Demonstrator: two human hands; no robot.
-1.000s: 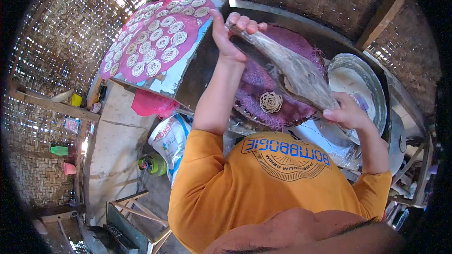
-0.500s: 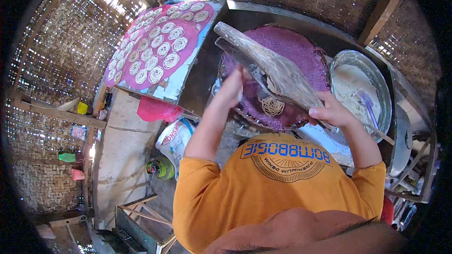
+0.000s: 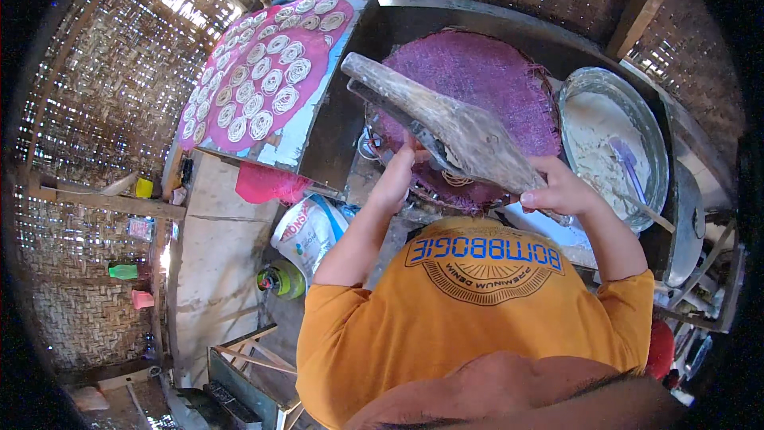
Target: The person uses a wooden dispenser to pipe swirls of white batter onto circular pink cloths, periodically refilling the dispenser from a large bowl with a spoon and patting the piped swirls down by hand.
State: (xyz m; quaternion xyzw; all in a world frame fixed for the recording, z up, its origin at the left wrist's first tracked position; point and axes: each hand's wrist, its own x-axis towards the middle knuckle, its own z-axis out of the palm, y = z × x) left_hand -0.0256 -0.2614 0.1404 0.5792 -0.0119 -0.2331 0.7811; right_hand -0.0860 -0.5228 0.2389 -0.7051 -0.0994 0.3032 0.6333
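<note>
A long, worn wooden press (image 3: 458,115) of two stacked beams slants across the middle, its narrow end up and to the left. My right hand (image 3: 555,189) is closed around its lower right end, thumb on top. On the near left side, my left hand (image 3: 395,175) grips the press's lower beam, its fingers partly hidden. Below lies a round tray covered with purple mesh cloth (image 3: 477,56). A coil of pale dough strands (image 3: 457,179) on the cloth shows partly under the press.
To the left, a pink cloth (image 3: 267,109) carries rows of pale coiled strands on a board. At right stands a metal basin (image 3: 662,143) of whitish dough with a purple spatula (image 3: 629,167). A white sack (image 3: 306,231) and green gas cylinder (image 3: 282,279) stand low left.
The press has shifted left and slightly down, with its upper end lower than before. It covers more of the dough coil. My left hand has moved slightly down alongside it.
</note>
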